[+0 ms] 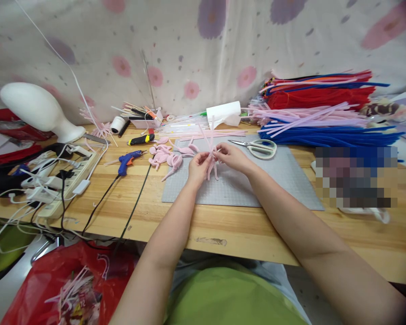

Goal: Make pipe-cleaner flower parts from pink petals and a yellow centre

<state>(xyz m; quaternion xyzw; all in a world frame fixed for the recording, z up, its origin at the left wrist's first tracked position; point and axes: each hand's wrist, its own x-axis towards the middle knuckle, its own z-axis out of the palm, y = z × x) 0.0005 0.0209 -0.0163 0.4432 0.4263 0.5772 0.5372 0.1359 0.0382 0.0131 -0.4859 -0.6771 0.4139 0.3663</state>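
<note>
Left hand (199, 168): fingertips pinched on pink stems (211, 135), a bunch held over the mat (237, 192). Right hand (230, 156): fingertips narrowed on the same bunch, beside the left. Scissors (249, 144): on the mat, beyond the right hand. Pink twists (160, 155): clustered left of the hands. Glue gun (124, 162): on the counter (243, 228), farther left. Blue stems (328, 135): piled right, beyond the mat.

Fuzzy stems (211, 143); matt mat (232, 187); smooth wooden table (246, 230).
</note>
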